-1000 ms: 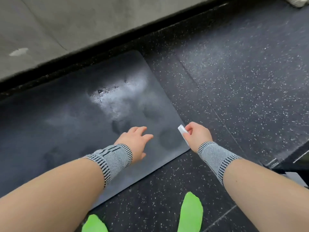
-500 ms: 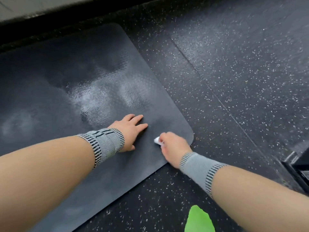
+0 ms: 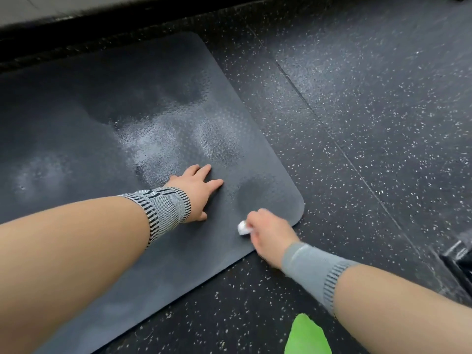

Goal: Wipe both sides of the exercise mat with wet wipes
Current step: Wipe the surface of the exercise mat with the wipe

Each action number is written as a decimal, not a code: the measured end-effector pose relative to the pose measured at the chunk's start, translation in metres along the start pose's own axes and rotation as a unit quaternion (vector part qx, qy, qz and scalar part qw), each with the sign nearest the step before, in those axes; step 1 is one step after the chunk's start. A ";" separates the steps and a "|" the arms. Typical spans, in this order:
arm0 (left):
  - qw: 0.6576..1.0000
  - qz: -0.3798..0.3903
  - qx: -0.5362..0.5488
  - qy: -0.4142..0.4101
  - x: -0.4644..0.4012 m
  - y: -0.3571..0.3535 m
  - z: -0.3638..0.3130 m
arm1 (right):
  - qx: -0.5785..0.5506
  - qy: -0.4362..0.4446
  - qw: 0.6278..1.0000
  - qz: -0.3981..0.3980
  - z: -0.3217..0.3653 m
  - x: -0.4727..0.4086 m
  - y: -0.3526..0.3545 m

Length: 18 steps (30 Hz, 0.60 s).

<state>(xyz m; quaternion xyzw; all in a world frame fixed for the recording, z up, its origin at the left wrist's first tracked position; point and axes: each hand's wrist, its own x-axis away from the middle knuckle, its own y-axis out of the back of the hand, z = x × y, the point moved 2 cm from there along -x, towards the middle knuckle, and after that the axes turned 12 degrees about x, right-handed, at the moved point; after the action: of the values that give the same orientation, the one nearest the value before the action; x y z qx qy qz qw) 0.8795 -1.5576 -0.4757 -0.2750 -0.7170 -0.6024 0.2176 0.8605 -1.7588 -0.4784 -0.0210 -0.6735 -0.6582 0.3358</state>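
Note:
A dark grey exercise mat (image 3: pixel 115 103) lies flat on the floor, with shiny wet patches across its middle. My left hand (image 3: pixel 198 191) rests palm down on the mat near its right end, fingers spread. My right hand (image 3: pixel 268 232) is closed around a small white wet wipe (image 3: pixel 244 228) and presses it on the mat close to the near right corner. Grey knit wrist supports cover both wrists.
Black speckled rubber flooring (image 3: pixel 370 111) surrounds the mat. A black raised ledge (image 3: pixel 127 19) runs along the mat's far side. A bright green foot (image 3: pixel 307 335) shows at the bottom edge. A dark metal object (image 3: pixel 457 256) sits at the right edge.
My right hand has carried the wipe from off the mat's right edge onto its near right corner. My left hand has settled flat on the mat. The view dipped closer to the mat.

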 end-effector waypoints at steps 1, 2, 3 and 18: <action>1.000 0.001 0.000 -0.001 -0.001 0.000 0.000 | -0.013 -0.064 0.998 -0.019 -0.017 -0.007 0.005; 1.000 0.002 -0.001 -0.002 -0.002 -0.001 0.001 | -0.027 -0.147 0.988 -0.046 -0.040 -0.014 0.011; 1.000 0.002 -0.002 -0.004 -0.002 -0.001 0.003 | -0.047 -0.227 0.970 -0.077 -0.062 -0.017 0.017; 1.000 -0.003 -0.001 -0.021 -0.006 -0.003 0.008 | -0.069 -0.288 0.951 -0.088 -0.066 -0.033 0.018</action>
<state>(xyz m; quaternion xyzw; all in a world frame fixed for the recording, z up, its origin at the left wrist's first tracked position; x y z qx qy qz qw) 0.8825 -1.5511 -0.4831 -0.2856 -0.7214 -0.5982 0.2005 0.9223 -1.8022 -0.4845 -0.1735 -0.6933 -0.6963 0.0665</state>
